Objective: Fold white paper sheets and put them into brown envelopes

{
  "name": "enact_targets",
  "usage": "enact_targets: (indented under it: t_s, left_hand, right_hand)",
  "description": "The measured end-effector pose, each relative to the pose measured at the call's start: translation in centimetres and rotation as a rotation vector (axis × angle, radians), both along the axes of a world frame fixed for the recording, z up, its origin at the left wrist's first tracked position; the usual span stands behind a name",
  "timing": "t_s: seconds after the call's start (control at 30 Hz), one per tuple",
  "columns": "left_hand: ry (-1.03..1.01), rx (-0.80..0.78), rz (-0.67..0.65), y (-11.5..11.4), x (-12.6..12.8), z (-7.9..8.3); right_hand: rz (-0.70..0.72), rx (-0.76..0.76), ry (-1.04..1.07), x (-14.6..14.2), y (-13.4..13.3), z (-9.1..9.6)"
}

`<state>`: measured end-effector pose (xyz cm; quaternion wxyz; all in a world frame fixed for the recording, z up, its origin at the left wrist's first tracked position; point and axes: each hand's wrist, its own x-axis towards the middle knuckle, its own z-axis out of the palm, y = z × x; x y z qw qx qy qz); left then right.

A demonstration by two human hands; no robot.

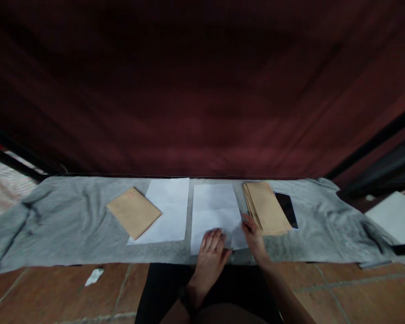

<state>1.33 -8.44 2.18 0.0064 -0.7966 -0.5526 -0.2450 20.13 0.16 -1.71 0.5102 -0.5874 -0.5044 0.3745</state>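
Note:
A creased white sheet of paper [213,202] lies in front of me on the grey cloth. My left hand [211,253] rests flat on its lower part, palm down with the fingers stretched out. At the sheet's right edge, my right hand [254,236] has its fingers bent and closed on the paper's margin. Just beyond that hand is a stack of brown envelopes [268,207], slightly fanned. To the left, a second white sheet [172,211] lies partly under a single brown envelope [134,213].
The grey cloth [77,225] covers a long, narrow table. A dark phone [286,208] lies partly beneath the envelope stack. Dark red fabric [202,112] hangs along the far edge. A crumpled white scrap [94,276] is on the tiled floor [104,297].

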Motion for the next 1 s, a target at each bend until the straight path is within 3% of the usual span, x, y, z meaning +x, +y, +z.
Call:
enact_targets:
  t_s: [0.4, 0.53, 0.73, 1.0]
  left_hand:
    - [0.156, -0.009, 0.012, 1.0, -3.2, -1.6]
    - [0.197, -0.016, -0.040, 0.6, -3.2, -1.7]
    - [0.221, -0.032, 0.014, 1.0, -2.9, -1.8]
    - [0.253, -0.064, 0.061, 1.5, -2.1, -1.9]
  right_hand:
    - [-0.034, 0.090, -0.096, -0.2, 0.0, -0.8]
    - [-0.038, 0.101, -0.146, 0.4, -0.6, -1.1]
    - [-0.035, 0.134, -0.301, 0.1, 0.1, -1.1]
    - [-0.019, 0.176, -0.617, -0.3, 0.2, 0.8]
